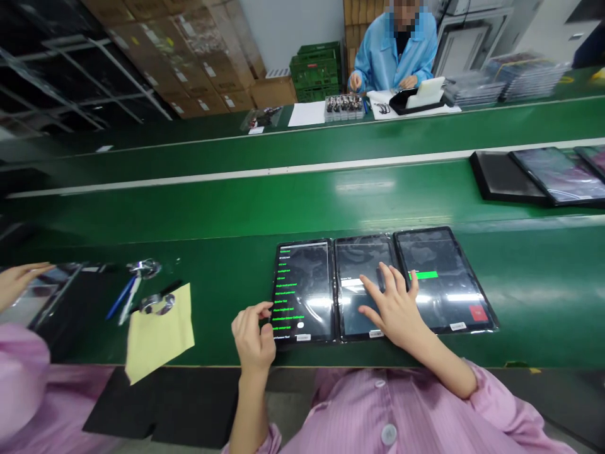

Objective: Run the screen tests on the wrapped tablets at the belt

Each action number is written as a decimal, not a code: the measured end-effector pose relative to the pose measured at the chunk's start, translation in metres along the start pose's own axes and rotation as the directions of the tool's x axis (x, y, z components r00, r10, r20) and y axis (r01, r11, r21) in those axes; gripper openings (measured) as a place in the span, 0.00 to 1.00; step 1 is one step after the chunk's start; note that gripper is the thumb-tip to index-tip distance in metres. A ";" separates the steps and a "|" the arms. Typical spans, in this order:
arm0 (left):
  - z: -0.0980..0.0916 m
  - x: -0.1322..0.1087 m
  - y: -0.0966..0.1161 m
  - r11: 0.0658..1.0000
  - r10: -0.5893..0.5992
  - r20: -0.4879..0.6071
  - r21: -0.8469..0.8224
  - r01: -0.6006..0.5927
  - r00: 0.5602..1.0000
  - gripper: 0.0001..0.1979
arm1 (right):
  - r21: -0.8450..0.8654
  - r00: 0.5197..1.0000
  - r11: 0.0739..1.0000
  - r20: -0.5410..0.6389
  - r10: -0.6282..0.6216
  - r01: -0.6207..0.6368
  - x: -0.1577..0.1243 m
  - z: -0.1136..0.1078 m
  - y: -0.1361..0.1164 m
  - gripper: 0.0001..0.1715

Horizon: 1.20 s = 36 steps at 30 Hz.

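Three black tablets lie side by side, almost edge to edge, on the green bench. The left tablet [316, 296] shows a list of mostly green text lines. The middle tablet [347, 315] has a white bar on its screen. On the right tablet [444, 299] there is a green bar and a red square. My left hand [254, 337], loosely curled with thumb and index finger apart, is at the left tablet's left edge and holds nothing. Spread over the middle tablet, my right hand [394, 309] has its fingertips on or just above the glass, one reaching toward the right tablet.
Yellow paper [163, 334], a roll of tape [157, 304] and pens [123, 299] lie to the left. Beyond them, another person's hand [21, 280] is on a tablet. More tablets [558, 173] sit at the far right. A person in blue [394, 50] works across the bench.
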<state>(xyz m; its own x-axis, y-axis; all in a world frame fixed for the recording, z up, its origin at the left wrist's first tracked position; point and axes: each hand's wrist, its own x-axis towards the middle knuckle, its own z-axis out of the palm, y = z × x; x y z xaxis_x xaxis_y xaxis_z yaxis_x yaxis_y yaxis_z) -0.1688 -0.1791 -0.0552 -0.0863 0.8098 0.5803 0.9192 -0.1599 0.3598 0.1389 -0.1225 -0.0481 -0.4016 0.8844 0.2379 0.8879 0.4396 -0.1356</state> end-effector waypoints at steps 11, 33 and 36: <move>0.003 -0.021 0.000 0.994 -0.004 0.032 0.107 0.001 0.999 0.23 | 0.926 0.959 0.376 -0.070 0.274 -0.040 -0.018 -0.040 0.044 0.16; 0.012 -0.001 0.015 0.972 -0.121 0.183 0.221 0.079 0.976 0.33 | 0.571 0.908 0.818 -0.301 0.291 -0.073 -0.065 -0.052 0.083 0.13; 0.017 0.001 0.014 0.958 -0.202 0.198 0.242 0.151 0.959 0.35 | 0.518 0.915 0.855 -0.342 0.215 -0.007 -0.059 -0.052 0.077 0.12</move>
<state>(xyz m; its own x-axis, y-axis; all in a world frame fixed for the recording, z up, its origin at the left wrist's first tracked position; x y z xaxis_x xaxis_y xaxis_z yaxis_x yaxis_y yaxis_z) -0.1495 -0.1713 -0.0620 -0.1920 0.9209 0.3391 0.9609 0.1060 0.2560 0.2429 -0.1486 -0.0227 -0.1001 0.8501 0.5170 0.6458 0.4508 -0.6162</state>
